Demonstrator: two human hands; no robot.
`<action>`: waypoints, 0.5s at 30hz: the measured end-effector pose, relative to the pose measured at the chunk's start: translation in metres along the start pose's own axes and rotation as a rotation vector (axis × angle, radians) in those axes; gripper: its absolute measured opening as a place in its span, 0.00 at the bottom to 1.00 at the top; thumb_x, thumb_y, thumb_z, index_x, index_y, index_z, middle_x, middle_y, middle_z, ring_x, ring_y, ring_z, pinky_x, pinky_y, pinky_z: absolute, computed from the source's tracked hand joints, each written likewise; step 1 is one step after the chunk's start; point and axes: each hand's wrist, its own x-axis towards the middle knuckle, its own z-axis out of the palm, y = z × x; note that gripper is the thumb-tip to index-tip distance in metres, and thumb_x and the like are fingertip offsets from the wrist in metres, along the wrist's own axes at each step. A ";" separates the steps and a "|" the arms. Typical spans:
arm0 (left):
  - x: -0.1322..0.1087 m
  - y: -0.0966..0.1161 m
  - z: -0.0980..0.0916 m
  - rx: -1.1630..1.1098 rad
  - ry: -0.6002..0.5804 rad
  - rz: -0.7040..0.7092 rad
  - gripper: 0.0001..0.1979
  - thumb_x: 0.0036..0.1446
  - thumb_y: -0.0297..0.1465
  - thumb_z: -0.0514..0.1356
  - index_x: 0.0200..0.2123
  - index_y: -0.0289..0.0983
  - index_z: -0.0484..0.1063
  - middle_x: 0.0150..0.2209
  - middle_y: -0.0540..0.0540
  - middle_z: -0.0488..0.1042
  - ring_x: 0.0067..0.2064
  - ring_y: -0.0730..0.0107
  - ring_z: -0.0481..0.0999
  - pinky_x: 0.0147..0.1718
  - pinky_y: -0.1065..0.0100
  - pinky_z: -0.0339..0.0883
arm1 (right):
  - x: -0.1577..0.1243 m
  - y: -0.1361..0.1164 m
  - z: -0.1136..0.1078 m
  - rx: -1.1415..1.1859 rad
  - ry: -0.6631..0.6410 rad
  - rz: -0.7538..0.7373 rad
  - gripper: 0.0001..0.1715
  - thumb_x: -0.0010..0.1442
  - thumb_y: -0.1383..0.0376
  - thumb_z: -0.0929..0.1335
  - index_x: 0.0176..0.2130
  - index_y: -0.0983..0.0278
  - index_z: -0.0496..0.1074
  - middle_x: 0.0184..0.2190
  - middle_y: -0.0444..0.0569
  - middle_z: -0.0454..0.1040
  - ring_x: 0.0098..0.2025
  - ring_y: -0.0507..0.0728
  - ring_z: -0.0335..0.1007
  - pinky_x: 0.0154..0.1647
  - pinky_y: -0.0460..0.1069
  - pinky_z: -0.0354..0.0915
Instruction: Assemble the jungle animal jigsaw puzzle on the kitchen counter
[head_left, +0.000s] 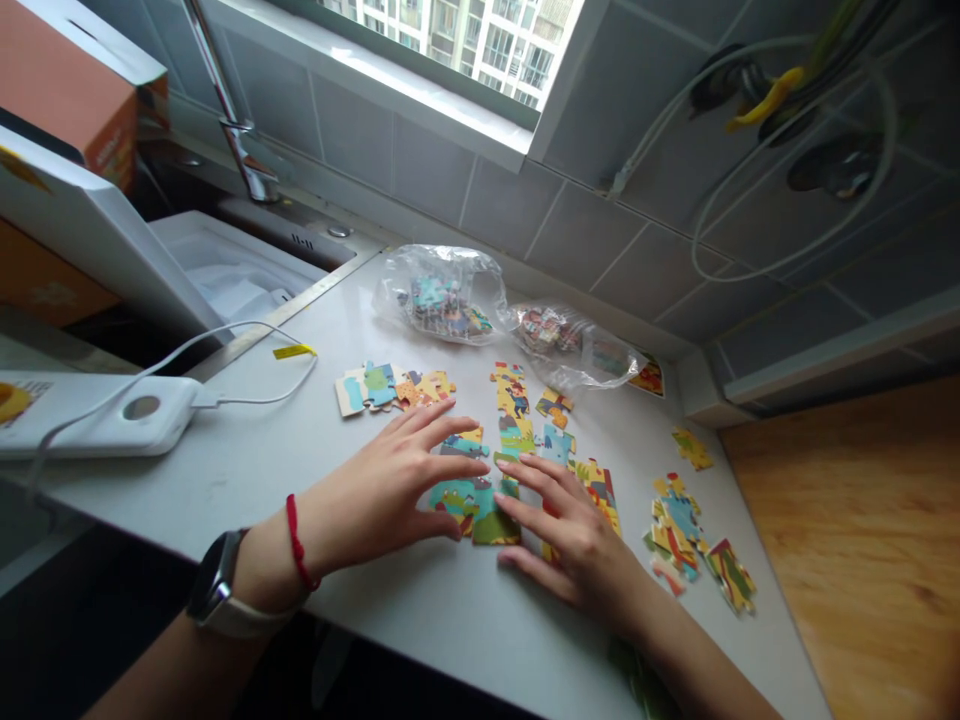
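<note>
Yellow-and-green cardboard jigsaw pieces [495,528] on a smooth white countertop [427,625], left hand [397,475] palm-down, thumb and fingers spread, right hand [581,530] slanting inward, fingers loosely extended, hands apart, pieces between and beneath, fingertip contact unclear.

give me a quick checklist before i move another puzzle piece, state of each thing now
1. Left hand not gripping anything: ok, fingers spread over the pieces.
2. Right hand pressing down or merely hovering: cannot tell.
3. Middle puzzle pieces closed up without gaps: not ok, bare table shows between two columns.
4. Plastic bags out of the hands' way: ok, they lie behind the middle pieces, towards the wall.
5. White cable clear of both hands: ok, it lies off to the left.
6. Loose pieces at right on the table: ok.
</note>
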 end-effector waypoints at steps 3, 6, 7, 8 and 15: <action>0.003 -0.004 0.004 0.005 -0.044 -0.032 0.29 0.49 0.37 0.78 0.56 0.51 0.79 0.66 0.43 0.71 0.72 0.36 0.61 0.67 0.35 0.60 | -0.003 -0.001 -0.001 -0.020 -0.035 -0.007 0.20 0.68 0.61 0.72 0.57 0.61 0.77 0.60 0.59 0.77 0.65 0.70 0.68 0.61 0.68 0.72; 0.006 -0.005 0.007 0.007 -0.073 -0.054 0.24 0.51 0.38 0.77 0.53 0.53 0.82 0.66 0.43 0.71 0.72 0.36 0.61 0.67 0.34 0.59 | -0.005 -0.001 0.000 -0.022 -0.021 0.010 0.19 0.68 0.60 0.72 0.57 0.62 0.77 0.56 0.59 0.78 0.62 0.70 0.71 0.59 0.68 0.74; 0.006 -0.006 0.008 0.003 -0.075 -0.054 0.23 0.52 0.39 0.76 0.52 0.54 0.82 0.66 0.44 0.71 0.72 0.36 0.60 0.67 0.34 0.59 | -0.005 -0.001 0.000 -0.023 -0.018 0.016 0.19 0.68 0.60 0.72 0.57 0.61 0.78 0.56 0.59 0.78 0.62 0.70 0.71 0.59 0.68 0.74; 0.006 -0.006 0.009 -0.001 -0.075 -0.051 0.22 0.52 0.39 0.76 0.51 0.55 0.82 0.66 0.44 0.71 0.72 0.36 0.60 0.67 0.34 0.59 | -0.005 -0.002 -0.001 -0.026 -0.017 0.021 0.19 0.68 0.60 0.72 0.56 0.61 0.78 0.57 0.59 0.78 0.63 0.70 0.70 0.60 0.69 0.73; 0.004 -0.009 0.012 -0.031 -0.072 -0.048 0.23 0.52 0.39 0.76 0.52 0.54 0.82 0.68 0.46 0.69 0.73 0.37 0.60 0.69 0.36 0.58 | -0.004 -0.002 -0.003 -0.051 -0.075 0.036 0.18 0.70 0.61 0.70 0.57 0.60 0.78 0.68 0.61 0.68 0.72 0.72 0.58 0.66 0.72 0.66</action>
